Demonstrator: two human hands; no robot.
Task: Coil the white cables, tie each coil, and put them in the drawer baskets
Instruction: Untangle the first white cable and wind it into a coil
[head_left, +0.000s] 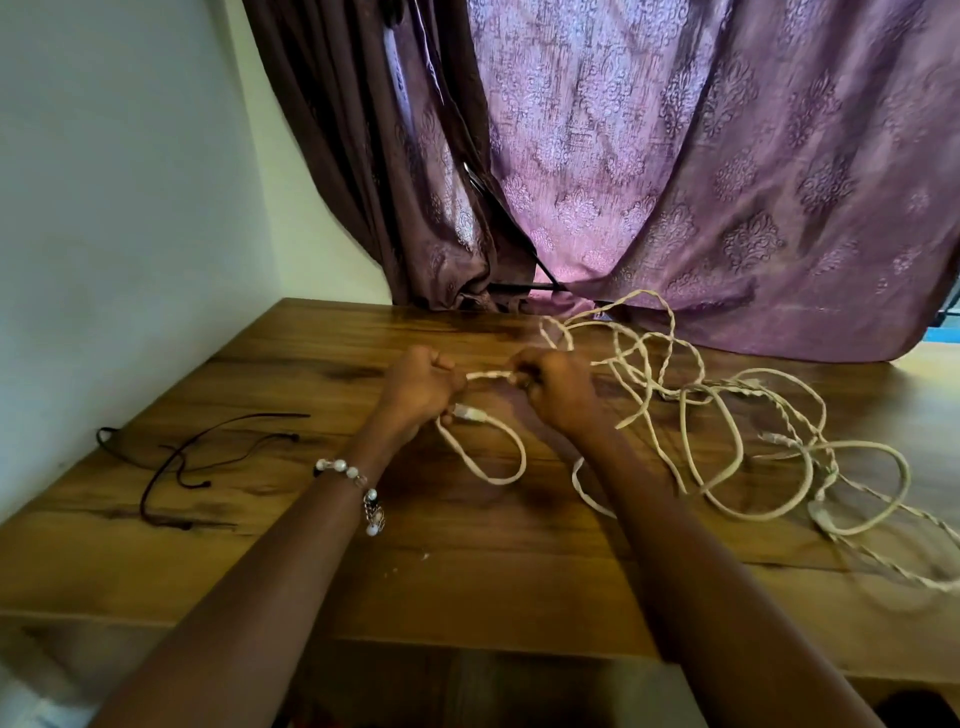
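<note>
A wooden table (467, 571) fills the lower view, grain dark and streaky, pushed up against a pale wall (130, 182) on the left. Behind it hangs a purple patterned curtain (727, 156), its hem draped onto the far edge of the tabletop, with a darker brown fold on its left side. Over on the left of the table lie some thin dark cords (176, 467), loose and well apart from the action.

Now the hands, both out over the middle of the table. The left hand (418, 389) is curled into a fist round the white cable (727, 415), knuckles up, a beaded bracelet (358, 486) on that wrist. The right hand (558, 392) is also curled tight, pinching the same cable just beside the left. Between the two fists a short stretch of cable runs taut and level. Below the left hand one loop (488, 457) hangs down and rests on the wood, with a connector end poking out under the fingers.

The rest of the white cable sprawls to the right of the hands, a loose tangle of overlapping loops reaching from the curtain hem to the table's right side, some lengths twisted together.
</note>
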